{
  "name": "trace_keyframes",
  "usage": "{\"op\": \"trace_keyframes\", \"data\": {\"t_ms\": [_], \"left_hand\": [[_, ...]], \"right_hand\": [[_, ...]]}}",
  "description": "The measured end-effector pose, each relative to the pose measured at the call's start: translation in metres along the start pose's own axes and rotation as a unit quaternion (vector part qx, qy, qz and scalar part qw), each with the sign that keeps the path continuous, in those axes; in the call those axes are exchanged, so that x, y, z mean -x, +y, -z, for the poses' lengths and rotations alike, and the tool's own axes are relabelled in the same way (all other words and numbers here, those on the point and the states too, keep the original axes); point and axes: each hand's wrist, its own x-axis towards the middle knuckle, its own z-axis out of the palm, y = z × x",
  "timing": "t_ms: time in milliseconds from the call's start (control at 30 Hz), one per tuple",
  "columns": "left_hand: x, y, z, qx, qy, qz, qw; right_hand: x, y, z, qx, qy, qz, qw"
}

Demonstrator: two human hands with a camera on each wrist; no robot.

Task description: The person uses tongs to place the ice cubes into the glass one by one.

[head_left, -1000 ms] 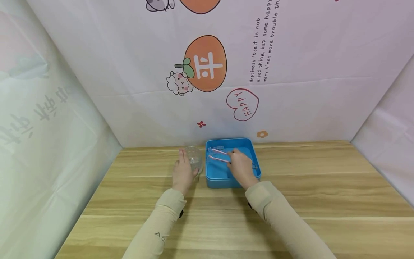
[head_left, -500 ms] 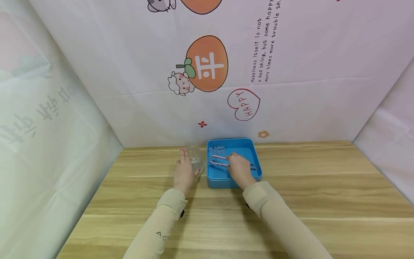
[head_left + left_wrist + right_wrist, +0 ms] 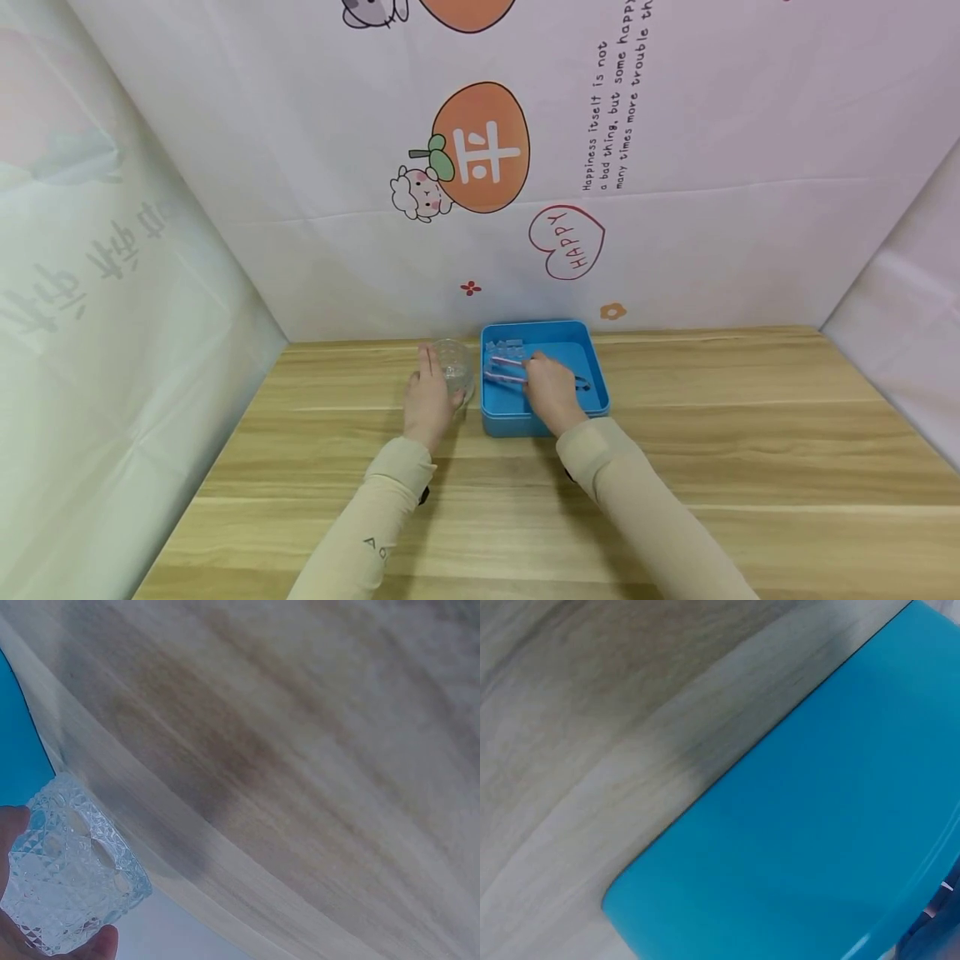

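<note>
My left hand (image 3: pixel 428 402) holds a clear glass (image 3: pixel 456 371) standing left of the blue box. In the left wrist view, the thumb and a fingertip lie on opposite sides of the glass (image 3: pixel 75 866), which has a diamond-cut pattern. My right hand (image 3: pixel 553 392) reaches over the box's near side and grips tongs (image 3: pixel 507 379) with pink arms. Their tips point left, among clear ice-like cubes (image 3: pixel 514 344) in the box's left part. Whether a cube sits between the tips, I cannot tell. The right wrist view shows mostly the box's outer wall, with the hand barely visible at the lower right.
The blue box (image 3: pixel 545 425) stands at the back of the wood-grain table (image 3: pixel 495 508), close to the printed cloth backdrop (image 3: pixel 337 275). White cloth (image 3: pixel 112 333) also hangs at the left side. Only a narrow gap separates glass and box.
The tong tips have come slightly toward me inside the box, uncovering more cubes behind them. The right forearm has shifted a little left. My left hand stays on the glass.
</note>
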Motion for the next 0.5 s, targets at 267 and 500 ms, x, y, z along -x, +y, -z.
{"op": "trace_keyframes", "data": {"t_ms": [267, 500], "left_hand": [[-0.0006, 0.001, 0.0006, 0.019, -0.006, 0.007, 0.9998], [0.0, 0.0008, 0.0004, 0.012, -0.008, 0.003, 0.9999]], "right_hand": [[-0.0023, 0.0011, -0.0042, 0.0, 0.003, 0.007, 1.0], [-0.0009, 0.0006, -0.0037, -0.009, 0.003, 0.004, 1.0]]}}
